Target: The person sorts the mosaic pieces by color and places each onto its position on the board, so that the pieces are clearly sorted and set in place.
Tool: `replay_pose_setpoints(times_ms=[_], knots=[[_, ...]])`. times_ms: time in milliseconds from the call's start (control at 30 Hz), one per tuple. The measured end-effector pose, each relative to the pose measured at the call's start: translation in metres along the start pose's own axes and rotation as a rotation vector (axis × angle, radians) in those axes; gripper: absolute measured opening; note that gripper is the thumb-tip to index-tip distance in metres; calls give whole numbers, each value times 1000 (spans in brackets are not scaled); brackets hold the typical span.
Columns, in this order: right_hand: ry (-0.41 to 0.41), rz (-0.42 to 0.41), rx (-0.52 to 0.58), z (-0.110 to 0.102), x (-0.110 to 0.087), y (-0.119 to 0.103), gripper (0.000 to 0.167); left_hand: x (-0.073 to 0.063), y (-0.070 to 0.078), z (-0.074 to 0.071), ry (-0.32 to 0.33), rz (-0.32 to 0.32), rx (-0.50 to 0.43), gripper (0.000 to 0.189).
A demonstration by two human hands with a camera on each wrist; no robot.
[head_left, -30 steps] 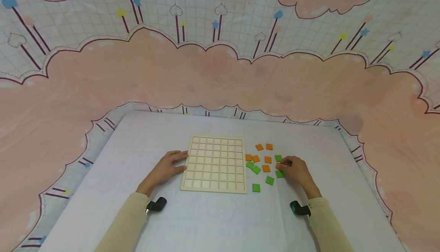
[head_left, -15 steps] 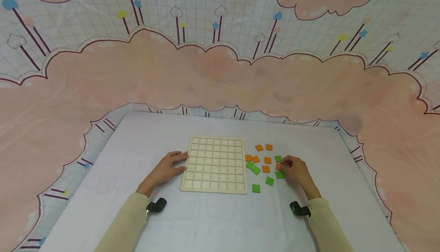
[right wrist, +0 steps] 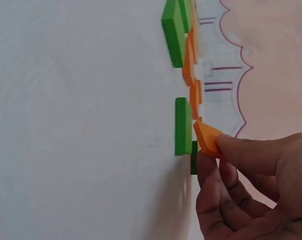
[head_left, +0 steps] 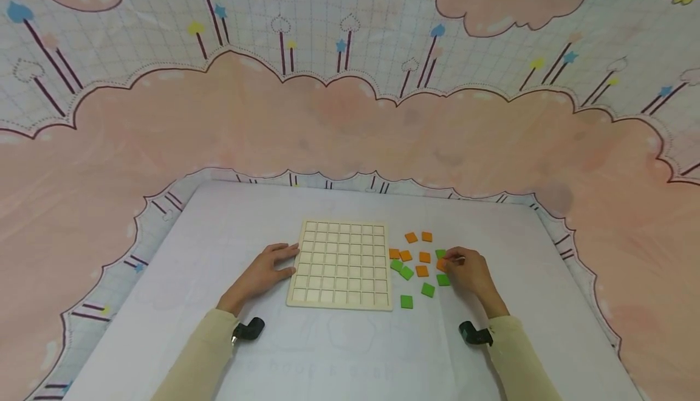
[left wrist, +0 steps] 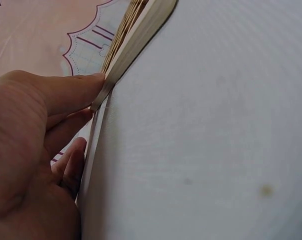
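Observation:
A pale wooden board (head_left: pixel 340 264) marked with a grid of square recesses lies flat on the white table. At its left edge rests my left hand (head_left: pixel 269 272), thumb and fingertips against the side. In the left wrist view, the thumb (left wrist: pixel 73 92) presses the board's rim (left wrist: pixel 141 42). To the right of the board, my right hand (head_left: pixel 469 272) pinches an orange square tile (right wrist: pixel 208 140) between thumb and fingers. That tile stands tilted in the right wrist view, beside a green tile (right wrist: pixel 182 126) on the table.
Several loose tiles lie between the board and my right hand, among them an orange tile (head_left: pixel 424 257) and a green tile (head_left: pixel 406 302). Some sit right at the board's right edge. A cloth with cloud drawings (head_left: pixel 350 127) surrounds the white table (head_left: pixel 350 352) at the back.
The head view has tilted up slightly, so the scene sits a little lower. Both hands keep nearly the same places, and the right still pinches the orange tile.

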State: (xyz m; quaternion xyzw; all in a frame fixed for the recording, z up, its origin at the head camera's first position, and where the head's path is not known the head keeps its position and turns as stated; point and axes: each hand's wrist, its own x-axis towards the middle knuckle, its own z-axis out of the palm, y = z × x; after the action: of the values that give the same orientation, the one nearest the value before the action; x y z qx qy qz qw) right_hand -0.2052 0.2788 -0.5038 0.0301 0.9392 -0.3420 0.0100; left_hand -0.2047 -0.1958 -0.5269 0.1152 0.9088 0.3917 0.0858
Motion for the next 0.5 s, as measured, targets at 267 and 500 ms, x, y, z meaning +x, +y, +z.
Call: replay_pose_setpoints(times_ms=[267, 500], knots=[[19, -42, 52, 1, 4, -10, 14, -2, 1, 0, 10, -5, 12, 56], [19, -96, 116, 6, 6, -20, 13, -3, 6, -1, 12, -11, 29, 56]])
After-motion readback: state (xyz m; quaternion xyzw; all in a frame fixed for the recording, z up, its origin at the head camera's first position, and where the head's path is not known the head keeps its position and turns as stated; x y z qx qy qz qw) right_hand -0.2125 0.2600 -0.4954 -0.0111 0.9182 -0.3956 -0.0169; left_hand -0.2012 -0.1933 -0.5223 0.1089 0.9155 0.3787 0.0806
